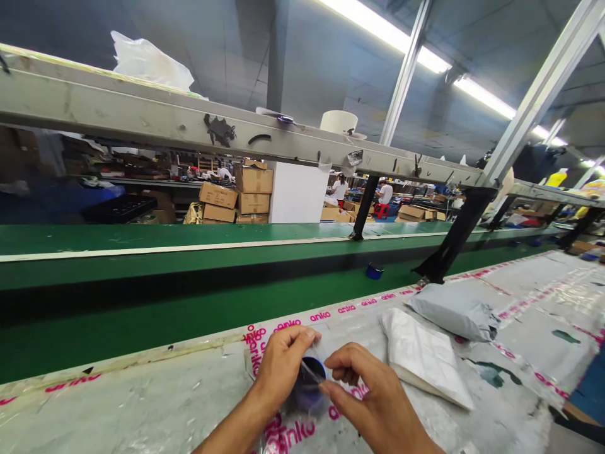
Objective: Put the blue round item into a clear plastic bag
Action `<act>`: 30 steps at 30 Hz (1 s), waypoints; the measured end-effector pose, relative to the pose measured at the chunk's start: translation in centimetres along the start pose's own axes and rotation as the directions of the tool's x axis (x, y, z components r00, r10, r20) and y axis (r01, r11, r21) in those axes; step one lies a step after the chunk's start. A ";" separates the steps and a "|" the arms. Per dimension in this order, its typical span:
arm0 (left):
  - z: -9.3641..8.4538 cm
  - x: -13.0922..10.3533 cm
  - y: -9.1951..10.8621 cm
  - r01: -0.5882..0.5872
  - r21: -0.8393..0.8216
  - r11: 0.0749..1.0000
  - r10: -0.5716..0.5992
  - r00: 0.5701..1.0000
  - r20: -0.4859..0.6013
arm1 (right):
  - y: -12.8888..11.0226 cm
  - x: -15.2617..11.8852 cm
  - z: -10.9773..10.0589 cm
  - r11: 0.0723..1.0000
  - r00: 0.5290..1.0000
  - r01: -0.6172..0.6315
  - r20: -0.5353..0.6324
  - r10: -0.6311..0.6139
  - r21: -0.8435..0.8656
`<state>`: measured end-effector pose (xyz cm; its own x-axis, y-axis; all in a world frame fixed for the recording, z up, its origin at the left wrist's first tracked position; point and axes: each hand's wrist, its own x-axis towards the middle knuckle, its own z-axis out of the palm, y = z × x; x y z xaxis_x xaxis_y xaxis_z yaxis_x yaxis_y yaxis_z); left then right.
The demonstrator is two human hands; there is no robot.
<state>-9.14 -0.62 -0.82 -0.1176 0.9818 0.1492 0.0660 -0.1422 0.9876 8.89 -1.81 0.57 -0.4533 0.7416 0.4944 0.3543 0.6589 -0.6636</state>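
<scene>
Nearest the camera spreads a plastic-covered worktop [155, 403], the right hand [373, 392] and left hand [280, 359] above it. A dark blue container [309, 400] sits between them, mouth up, its long axis seemingly near upright. It lies right of the curled left fingers, the nearer, and left of the bent right thumb and forefinger. A thin clear strip [312, 372] crosses its mouth; whether either hand grips that cannot be told.

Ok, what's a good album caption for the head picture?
Left hand and right hand at a blue item beside a green belt.
</scene>
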 end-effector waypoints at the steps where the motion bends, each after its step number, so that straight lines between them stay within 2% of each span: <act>1: 0.0 0.0 0.0 -0.002 -0.002 1.000 0.002 1.000 0.006 | -0.3 0.0 -0.3 1.000 1.000 -0.014 -0.019 0.014 0.005; 3: 0.1 -0.1 0.1 -0.005 -0.001 1.000 0.005 1.000 0.019 | -0.6 0.1 -0.8 1.000 0.996 -0.016 -0.083 0.014 -0.019; 6: 0.2 -0.3 0.2 -0.010 0.008 1.000 0.010 1.000 0.021 | 0.0 -0.2 -1.1 0.990 0.986 0.031 -0.159 -0.053 -0.139; 11: 0.6 -0.6 0.5 -0.068 0.016 0.998 0.067 0.998 0.020 | 2.6 -1.6 0.8 0.904 0.997 0.002 -0.074 -0.037 -0.428; 13: 0.7 -0.7 0.4 -0.090 0.011 0.996 0.090 0.996 0.025 | 3.1 -1.8 1.8 0.880 0.999 -0.022 -0.042 0.002 -0.475; 17: 0.8 -0.8 0.3 -0.098 0.011 0.995 0.097 0.994 0.043 | 2.8 -1.2 2.9 0.886 0.997 -0.072 0.000 0.081 -0.457; 22: 0.6 -0.6 0.3 -0.089 0.017 0.996 0.088 0.995 0.054 | 2.6 -0.5 2.8 0.924 0.999 -0.038 -0.011 0.037 -0.381; 30: 0.0 -1.1 -0.5 0.003 -0.027 1.000 -0.002 0.999 0.051 | 2.8 0.0 1.8 0.956 0.988 -0.103 -0.139 0.067 -0.276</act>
<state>-9.07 -1.65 -1.44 -0.0666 0.9872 0.1449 0.0389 -0.1425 0.9890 8.38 -0.24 -2.31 -0.3105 0.7942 0.5223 0.6111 0.5877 -0.5303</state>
